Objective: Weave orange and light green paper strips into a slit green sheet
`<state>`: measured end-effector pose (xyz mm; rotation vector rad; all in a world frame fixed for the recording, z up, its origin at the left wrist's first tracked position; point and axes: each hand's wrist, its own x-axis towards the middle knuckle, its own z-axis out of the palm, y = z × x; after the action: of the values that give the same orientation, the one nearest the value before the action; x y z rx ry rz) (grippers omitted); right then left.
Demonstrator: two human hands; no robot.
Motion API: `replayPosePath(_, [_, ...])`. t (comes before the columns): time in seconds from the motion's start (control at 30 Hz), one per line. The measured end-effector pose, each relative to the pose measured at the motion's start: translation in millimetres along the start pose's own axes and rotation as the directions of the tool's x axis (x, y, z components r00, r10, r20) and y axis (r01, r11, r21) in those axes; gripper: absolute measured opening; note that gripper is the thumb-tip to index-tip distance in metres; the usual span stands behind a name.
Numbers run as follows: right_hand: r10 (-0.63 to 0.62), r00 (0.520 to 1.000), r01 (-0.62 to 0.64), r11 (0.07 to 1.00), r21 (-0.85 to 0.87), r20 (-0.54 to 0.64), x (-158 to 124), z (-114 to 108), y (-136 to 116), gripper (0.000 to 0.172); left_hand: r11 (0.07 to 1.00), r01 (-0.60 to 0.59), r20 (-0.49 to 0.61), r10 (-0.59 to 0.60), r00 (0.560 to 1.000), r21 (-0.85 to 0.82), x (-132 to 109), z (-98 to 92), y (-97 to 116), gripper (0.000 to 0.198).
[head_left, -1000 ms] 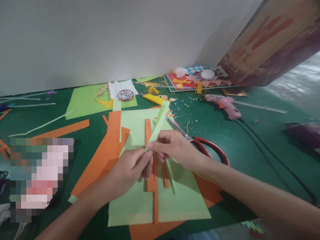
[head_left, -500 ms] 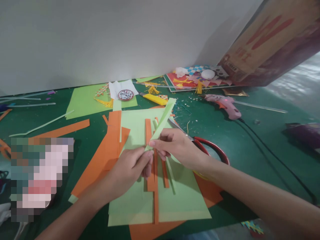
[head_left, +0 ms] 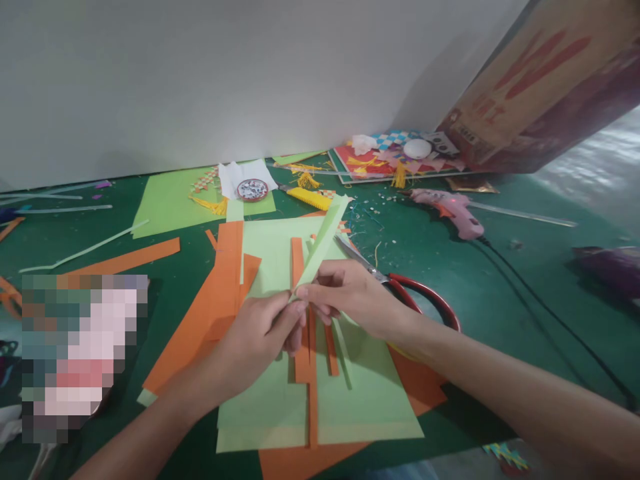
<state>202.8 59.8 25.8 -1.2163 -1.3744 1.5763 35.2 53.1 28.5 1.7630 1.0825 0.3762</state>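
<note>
A light green paper strip (head_left: 324, 237), lengthwise creased, slants up and away from my fingers. My left hand (head_left: 275, 327) pinches its near end between thumb and fingers. Right beside it, my right hand (head_left: 350, 293) pinches the same strip a little higher, thumb on top. Both hands hover over pale green paper sheets (head_left: 370, 413), where orange paper strips (head_left: 313, 413) and a thin green strip (head_left: 345, 360) lie. Red-handled scissors (head_left: 425, 293) rest partly under my right forearm. The strip's lowest end is hidden by my fingers.
A pink glue gun (head_left: 457, 210) with a black cord lies at the right. Behind the sheets are a yellow utility knife (head_left: 310, 198) and a round patterned disc (head_left: 252, 190). Orange paper (head_left: 185, 340) lies left, near a pixelated object (head_left: 85, 353). A printed bag (head_left: 540, 93) stands back right.
The strip's upper end has tilted slightly to the left, and its fold looks a bit narrower. Both hands keep their pinch in nearly the same place.
</note>
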Motion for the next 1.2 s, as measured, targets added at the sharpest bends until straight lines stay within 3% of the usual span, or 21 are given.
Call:
replayPosePath(0.37, [-0.016,1.000,0.017,0.998,0.063,-0.007,-0.1,0.0,1.8,0.034,0.996,0.047,0.022,-0.046,0.999,-0.078,-1.4,-0.1,-0.3,0.037])
replayPosePath(0.57, [-0.052,0.998,0.052,0.999,-0.006,0.020,-1.0,-1.0,2.4,0.035,0.995,0.038,0.032,-0.036,0.999,-0.087,-1.1,-0.2,-0.3,0.037])
replayPosePath(0.9, [-0.064,0.996,0.063,0.998,-0.022,-0.062,0.2,-2.8,-0.2,0.039,0.991,0.070,0.084,-0.061,0.995,-0.112,-1.9,-2.3,0.5,0.039])
replayPosePath(1.2, [-0.093,0.995,0.091,0.991,-0.103,-0.021,-1.4,-1.4,2.5,0.037,0.994,0.054,0.074,-0.046,0.996,-0.099,-0.5,-1.6,0.1,0.039])
